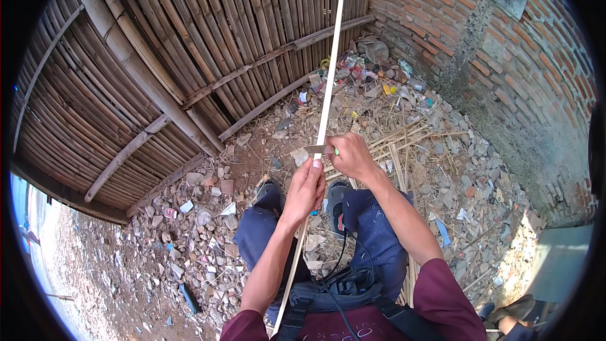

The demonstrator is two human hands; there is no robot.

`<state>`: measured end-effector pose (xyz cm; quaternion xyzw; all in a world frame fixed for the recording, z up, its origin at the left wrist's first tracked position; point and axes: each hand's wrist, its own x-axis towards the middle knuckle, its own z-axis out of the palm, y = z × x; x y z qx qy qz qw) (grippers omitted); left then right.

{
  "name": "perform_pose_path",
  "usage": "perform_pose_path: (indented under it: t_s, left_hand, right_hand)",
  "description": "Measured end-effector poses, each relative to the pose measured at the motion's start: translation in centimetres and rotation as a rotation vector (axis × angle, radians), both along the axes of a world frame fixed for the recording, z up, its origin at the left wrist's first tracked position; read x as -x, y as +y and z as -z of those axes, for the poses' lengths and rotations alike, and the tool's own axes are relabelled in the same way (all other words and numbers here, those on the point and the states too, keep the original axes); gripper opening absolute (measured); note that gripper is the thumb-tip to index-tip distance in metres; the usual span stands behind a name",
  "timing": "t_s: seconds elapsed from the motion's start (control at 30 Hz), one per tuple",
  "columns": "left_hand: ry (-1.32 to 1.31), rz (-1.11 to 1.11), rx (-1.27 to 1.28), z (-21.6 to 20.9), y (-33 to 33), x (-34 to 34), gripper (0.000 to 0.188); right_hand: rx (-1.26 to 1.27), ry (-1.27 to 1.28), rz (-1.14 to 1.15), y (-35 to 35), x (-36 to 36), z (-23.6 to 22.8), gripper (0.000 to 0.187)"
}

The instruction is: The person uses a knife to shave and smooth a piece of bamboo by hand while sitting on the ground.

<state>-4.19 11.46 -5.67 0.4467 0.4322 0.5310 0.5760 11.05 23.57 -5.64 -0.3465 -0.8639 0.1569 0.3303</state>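
Observation:
A long pale strip, which looks like split bamboo (329, 82), runs from my lap up and away, its far end rising before the slatted wall. My left hand (305, 189) is closed around the strip, thumb lying along it. Just beyond, my right hand (353, 156) grips a knife (319, 149) with a bit of green showing at the handle. The blade lies crosswise against the strip, a little past my left thumb. Most of the knife's handle is hidden in my right fingers.
A bamboo slat wall (252, 19) rises ahead and left, a brick wall (530, 57) on the right. Stones and litter (202, 240) cover the ground. More bamboo strips (398, 142) lie right of my hands. Part of another person (514, 322) shows at the lower right.

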Motion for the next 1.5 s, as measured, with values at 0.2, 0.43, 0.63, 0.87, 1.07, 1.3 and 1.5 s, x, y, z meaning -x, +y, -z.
perform_pose_path:
  t_s: [0.2, 0.43, 0.63, 0.87, 1.07, 1.3, 1.5]
  left_hand:
    - [0.106, -0.034, 0.005, 0.3, 0.2, -0.5, 0.032]
    - [0.253, -0.057, -0.108, 0.1, 0.0, -0.7, 0.025]
    - [0.300, 0.046, -0.109, 0.7, -1.6, -2.1, 0.024]
    - [0.419, 0.041, -0.053, 0.1, -3.7, -1.2, 0.029]
    - [0.604, 0.017, -0.126, -1.0, -4.4, -0.8, 0.031]
    - [0.620, 0.010, -0.121, -1.0, -6.6, -0.5, 0.030]
    - [0.604, -0.024, -0.117, -1.6, -7.9, -0.5, 0.030]
  right_hand:
    - [-0.035, -0.055, 0.074, -0.5, 0.1, -0.1, 0.018]
    - [-0.089, 0.013, 0.172, -0.5, 0.4, 0.0, 0.018]
    - [-0.112, 0.179, 0.389, 2.8, -2.2, -0.7, 0.020]
    - [-0.091, 0.219, 0.276, 3.1, -2.6, -0.8, 0.026]
    - [-0.125, 0.255, 0.134, 2.4, -3.0, -1.0, 0.028]
    - [-0.264, 0.212, 0.167, 1.7, -2.4, -1.0, 0.028]
    - [-0.396, 0.206, 0.172, 1.5, -2.0, -1.3, 0.025]
